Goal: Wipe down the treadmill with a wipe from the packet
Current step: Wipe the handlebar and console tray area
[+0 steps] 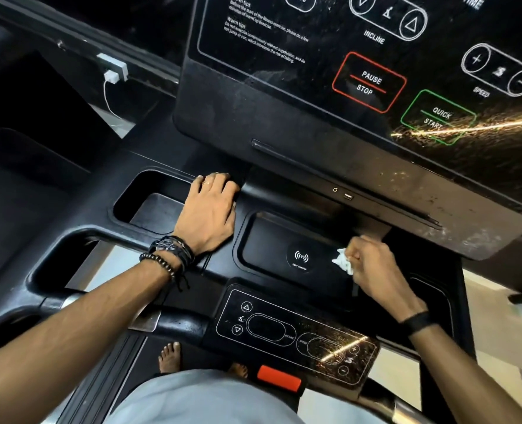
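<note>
I stand on a black treadmill and look down at its console (314,127). My right hand (376,264) grips a crumpled white wipe (342,261) and holds it against the right part of the recessed charging tray (268,240), beside the round wireless-charge mark (301,258). My left hand (212,212) rests flat, fingers together, on the ridge between the left cup well (149,206) and the tray. The wipe packet is not in view.
A lower control panel (296,335) with incline and speed buttons sits near me, a red safety clip (279,377) below it. The black handlebar (70,237) loops at left. My bare feet (169,356) stand on the belt. A white plug (112,75) with a cord hangs at upper left.
</note>
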{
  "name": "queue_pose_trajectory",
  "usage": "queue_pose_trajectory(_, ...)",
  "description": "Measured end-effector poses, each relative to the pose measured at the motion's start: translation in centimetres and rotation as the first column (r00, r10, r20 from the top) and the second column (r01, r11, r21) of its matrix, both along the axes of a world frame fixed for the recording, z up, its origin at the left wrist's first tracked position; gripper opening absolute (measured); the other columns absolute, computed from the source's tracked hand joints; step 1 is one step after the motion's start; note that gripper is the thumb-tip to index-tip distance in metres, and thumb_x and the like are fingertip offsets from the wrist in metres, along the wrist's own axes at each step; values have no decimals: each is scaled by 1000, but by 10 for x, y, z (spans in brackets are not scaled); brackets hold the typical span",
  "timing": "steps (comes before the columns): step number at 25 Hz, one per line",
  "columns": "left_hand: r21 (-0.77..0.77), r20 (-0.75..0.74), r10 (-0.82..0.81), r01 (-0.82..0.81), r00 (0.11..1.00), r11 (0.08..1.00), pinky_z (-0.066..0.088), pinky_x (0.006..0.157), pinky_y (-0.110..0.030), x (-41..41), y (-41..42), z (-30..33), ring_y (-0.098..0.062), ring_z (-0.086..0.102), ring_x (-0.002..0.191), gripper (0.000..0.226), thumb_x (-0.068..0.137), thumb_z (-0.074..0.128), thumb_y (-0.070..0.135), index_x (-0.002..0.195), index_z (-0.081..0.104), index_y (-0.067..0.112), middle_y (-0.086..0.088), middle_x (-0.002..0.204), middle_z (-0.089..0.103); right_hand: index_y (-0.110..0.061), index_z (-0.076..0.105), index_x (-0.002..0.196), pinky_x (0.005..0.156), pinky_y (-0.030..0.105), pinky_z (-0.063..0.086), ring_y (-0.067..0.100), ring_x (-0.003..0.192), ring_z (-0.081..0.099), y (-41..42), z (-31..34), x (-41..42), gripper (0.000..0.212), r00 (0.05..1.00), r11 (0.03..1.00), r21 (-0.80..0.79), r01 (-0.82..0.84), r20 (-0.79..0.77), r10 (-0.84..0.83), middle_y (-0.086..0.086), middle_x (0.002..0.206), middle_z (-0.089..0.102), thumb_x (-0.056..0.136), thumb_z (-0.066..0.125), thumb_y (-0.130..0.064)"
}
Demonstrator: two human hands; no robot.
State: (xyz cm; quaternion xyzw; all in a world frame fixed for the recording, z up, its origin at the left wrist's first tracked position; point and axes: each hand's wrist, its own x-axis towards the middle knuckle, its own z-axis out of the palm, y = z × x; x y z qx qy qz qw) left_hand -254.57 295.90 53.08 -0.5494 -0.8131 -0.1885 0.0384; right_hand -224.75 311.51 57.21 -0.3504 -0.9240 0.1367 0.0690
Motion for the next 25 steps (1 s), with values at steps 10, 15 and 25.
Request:
queue_pose_trajectory(10, -13, 2, 0, 0, 1000, 1000, 34, 108, -52, 0, 0, 1, -34, 49, 118, 35, 87, 42, 26, 116, 56, 11, -13, 126, 54, -12, 63, 72, 60, 16, 37, 8, 67, 54, -45, -5, -48, 24, 981, 963, -184, -195, -58, 188, -6, 73, 55, 76, 64, 12)
queue_pose_trajectory(15, -26, 7, 0, 0, 1000, 1000, 35, 108, -52, 1, 0, 2, -34, 49, 117, 36, 87, 42, 26, 116, 56, 11, -13, 126, 54, -12, 60, 76, 64, 27, 41, 8, 66, 50, -25, -10, -89, 23, 979, 998, -24, -51, -196, 45, -2, 79, 53, 79, 62, 10)
queue_pose_trajectory(25, -4, 14, -10, 10, 1000, 1000, 36, 108, -52, 0, -1, 1, -35, 51, 120, 35, 89, 40, 27, 116, 57, 12, -13, 126, 55, -6, 72, 92, 78, 36, 51, 35, 87, 62, 14, -2, 0, 31, 998, 980, 187, 64, -22, -61, 9, 93, 66, 72, 58, 13)
